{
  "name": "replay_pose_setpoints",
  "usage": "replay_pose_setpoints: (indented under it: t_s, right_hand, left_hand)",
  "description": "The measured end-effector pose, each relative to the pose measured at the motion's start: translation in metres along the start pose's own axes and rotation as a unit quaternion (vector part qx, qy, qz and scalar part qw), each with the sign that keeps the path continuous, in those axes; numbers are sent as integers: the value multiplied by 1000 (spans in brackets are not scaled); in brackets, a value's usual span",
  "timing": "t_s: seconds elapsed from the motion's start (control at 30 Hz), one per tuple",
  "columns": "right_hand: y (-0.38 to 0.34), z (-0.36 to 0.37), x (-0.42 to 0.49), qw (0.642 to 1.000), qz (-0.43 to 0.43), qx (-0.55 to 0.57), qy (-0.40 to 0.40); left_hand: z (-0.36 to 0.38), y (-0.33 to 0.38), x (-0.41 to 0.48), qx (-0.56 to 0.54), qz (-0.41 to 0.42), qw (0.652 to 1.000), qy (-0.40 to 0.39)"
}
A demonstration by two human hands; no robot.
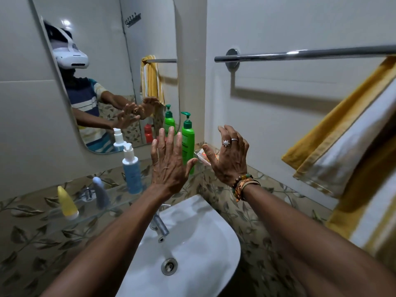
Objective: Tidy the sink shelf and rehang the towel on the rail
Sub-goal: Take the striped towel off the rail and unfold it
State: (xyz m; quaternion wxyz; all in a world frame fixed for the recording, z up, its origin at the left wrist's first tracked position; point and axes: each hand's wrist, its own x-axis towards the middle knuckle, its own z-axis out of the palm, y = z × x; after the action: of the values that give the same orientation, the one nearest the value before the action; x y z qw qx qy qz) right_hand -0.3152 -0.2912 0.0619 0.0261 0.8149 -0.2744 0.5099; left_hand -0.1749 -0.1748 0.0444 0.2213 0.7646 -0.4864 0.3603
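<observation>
Glass shelf [120,200], green bottle [188,138] behind left hand [169,166]

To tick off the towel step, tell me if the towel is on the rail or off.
On. The towel hangs bunched from the rail at its right end; the mirror shows it draped over.

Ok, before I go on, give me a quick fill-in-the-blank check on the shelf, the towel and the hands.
1. The pump bottle behind the thumb of the left hand is ____ in colour.
2. The left hand and the right hand both hold ____.
3. The towel hangs over the rail on the ____ of the sink.
4. The tube at the left end of the shelf is ____ in colour.

Missing words: green; nothing; right; yellow.
</observation>
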Motion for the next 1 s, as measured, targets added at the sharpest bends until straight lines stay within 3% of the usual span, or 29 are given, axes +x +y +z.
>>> replay_pose_setpoints:
  t_s: [0.53, 1.0]
  right_hand:
    - [-26, -79, -34, 985, 48, -160, 32]
    - [-12, -192, -88, 960, 91, -257, 62]
  left_hand:
    - [-14, 21, -2, -125, 99, 987, -9]
    - [-56, 115, -29, -223, 188, 957, -13]
